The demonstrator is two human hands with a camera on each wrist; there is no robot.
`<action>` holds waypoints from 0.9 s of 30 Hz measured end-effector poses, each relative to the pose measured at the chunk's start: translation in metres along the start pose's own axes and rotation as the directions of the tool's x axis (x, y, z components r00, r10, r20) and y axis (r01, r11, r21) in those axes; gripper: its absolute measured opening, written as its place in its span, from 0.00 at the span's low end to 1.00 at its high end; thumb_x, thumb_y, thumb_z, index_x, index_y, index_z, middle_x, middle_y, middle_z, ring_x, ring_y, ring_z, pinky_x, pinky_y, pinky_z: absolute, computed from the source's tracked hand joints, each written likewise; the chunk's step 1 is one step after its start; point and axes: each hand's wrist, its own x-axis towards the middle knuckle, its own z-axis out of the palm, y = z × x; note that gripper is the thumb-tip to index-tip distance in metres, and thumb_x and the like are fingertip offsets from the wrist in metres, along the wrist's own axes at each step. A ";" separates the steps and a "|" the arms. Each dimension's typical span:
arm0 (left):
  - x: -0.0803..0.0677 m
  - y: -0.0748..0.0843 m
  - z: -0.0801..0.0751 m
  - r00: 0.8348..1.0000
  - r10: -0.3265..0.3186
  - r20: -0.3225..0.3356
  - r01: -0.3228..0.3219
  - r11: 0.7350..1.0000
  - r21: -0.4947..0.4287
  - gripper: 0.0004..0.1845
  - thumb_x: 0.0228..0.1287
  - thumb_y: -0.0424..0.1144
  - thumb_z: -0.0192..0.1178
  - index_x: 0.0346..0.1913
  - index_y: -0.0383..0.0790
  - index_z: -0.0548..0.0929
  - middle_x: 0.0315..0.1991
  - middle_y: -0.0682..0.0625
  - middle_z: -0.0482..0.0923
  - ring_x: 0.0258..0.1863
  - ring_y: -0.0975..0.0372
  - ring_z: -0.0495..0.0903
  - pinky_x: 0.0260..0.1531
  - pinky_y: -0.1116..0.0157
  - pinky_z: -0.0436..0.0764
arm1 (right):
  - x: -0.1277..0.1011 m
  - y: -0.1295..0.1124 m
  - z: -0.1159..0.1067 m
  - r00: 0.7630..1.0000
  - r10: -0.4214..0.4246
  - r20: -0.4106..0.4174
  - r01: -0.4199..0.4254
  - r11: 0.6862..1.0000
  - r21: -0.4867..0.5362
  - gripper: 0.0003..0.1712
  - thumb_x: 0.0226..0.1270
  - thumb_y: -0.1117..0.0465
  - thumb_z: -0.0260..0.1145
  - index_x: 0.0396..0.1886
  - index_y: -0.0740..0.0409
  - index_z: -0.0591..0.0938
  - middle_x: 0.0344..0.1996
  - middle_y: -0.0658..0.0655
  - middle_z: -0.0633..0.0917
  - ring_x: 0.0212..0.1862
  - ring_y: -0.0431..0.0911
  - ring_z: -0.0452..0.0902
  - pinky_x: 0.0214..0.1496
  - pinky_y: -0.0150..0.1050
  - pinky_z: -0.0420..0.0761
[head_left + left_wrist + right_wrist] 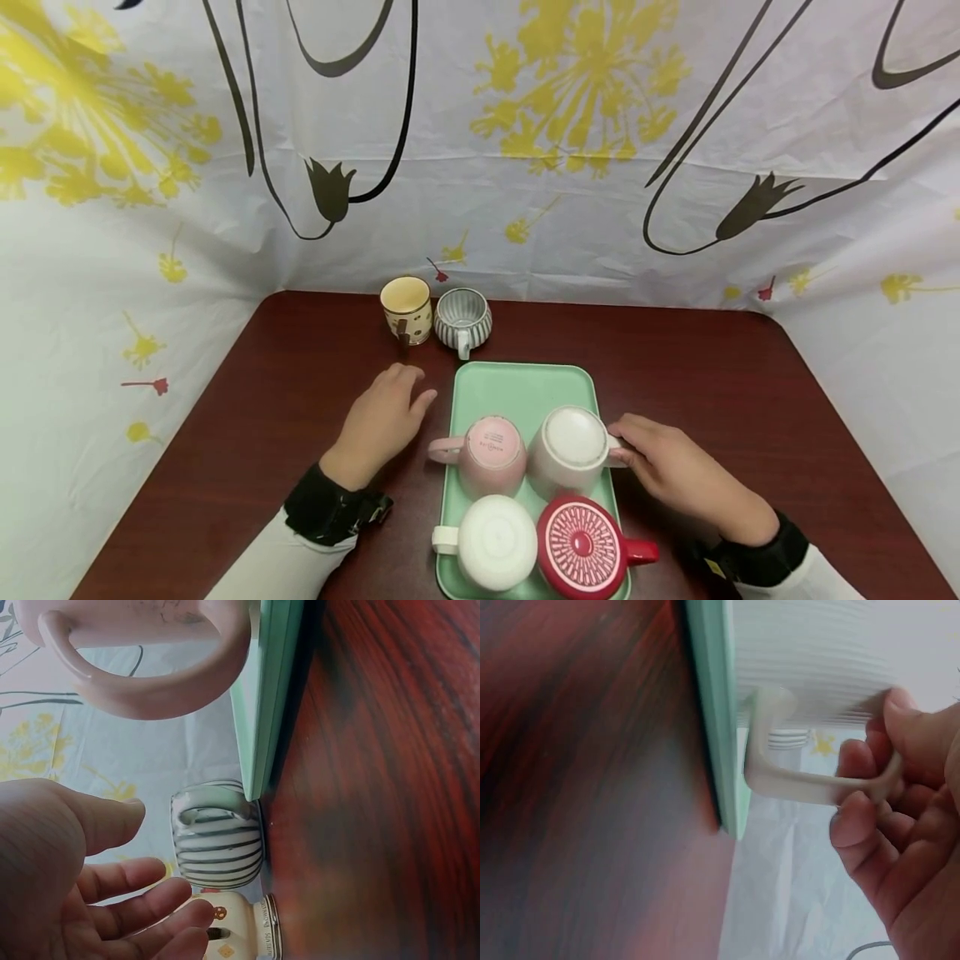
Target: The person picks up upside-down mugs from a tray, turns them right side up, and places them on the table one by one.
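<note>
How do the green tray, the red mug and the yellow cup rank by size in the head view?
1. green tray, plainly largest.
2. red mug.
3. yellow cup.
The red mug sits nearer the camera, so its lead over the cup is unsure.

My two arms wear long white sleeves. A thick black band wraps each wrist; the one by my left hand [378, 425] has a buckle bit, and the one by my right hand [686, 475] has a small yellow tag.
</note>
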 end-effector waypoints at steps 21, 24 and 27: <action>-0.002 0.005 -0.002 1.000 0.010 -0.025 -0.011 1.000 -0.022 0.23 0.75 0.48 0.63 0.64 0.37 0.79 0.58 0.41 0.80 0.57 0.51 0.82 0.52 0.50 0.85 | 0.007 0.019 -0.004 0.933 0.360 0.000 -0.334 0.866 0.372 0.07 0.80 0.65 0.59 0.41 0.50 0.81 0.31 0.48 0.81 0.31 0.43 0.76 0.31 0.35 0.77; -0.002 0.005 -0.001 1.000 0.011 -0.022 -0.011 1.000 -0.018 0.23 0.75 0.48 0.63 0.64 0.37 0.79 0.59 0.41 0.80 0.57 0.51 0.82 0.52 0.50 0.85 | 0.010 0.019 -0.003 0.931 0.362 0.045 -0.320 0.751 0.577 0.09 0.83 0.66 0.54 0.40 0.58 0.79 0.28 0.51 0.79 0.30 0.48 0.74 0.28 0.41 0.74; -0.002 0.006 -0.001 0.999 0.018 -0.028 -0.019 1.000 -0.018 0.23 0.75 0.47 0.63 0.64 0.37 0.79 0.59 0.41 0.80 0.57 0.51 0.82 0.52 0.49 0.85 | 0.014 0.020 -0.001 0.935 0.337 0.112 -0.286 0.528 0.799 0.11 0.85 0.65 0.49 0.43 0.60 0.79 0.29 0.50 0.78 0.30 0.44 0.72 0.29 0.43 0.71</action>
